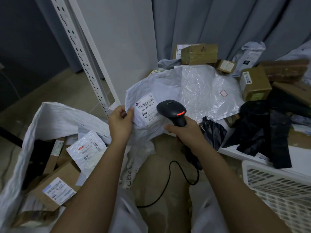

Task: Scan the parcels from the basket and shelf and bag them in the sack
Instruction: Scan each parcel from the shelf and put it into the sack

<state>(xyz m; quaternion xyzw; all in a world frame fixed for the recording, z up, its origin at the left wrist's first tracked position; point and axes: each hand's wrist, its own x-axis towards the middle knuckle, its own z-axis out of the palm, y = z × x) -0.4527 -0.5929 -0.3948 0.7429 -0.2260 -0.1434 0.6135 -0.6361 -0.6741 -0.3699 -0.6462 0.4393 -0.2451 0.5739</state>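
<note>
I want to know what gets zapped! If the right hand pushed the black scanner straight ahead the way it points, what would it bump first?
Probably the white shipping label on the crinkled pale grey plastic mailer bag pinched by the left hand. The right hand aims the black handheld scanner at it, though the gap between them is hard to judge.

parcel sorting room, labelled cartons (pixel 255 83) heaped on shelf (pixel 235 151), metal racking (pixel 80 52)
</note>
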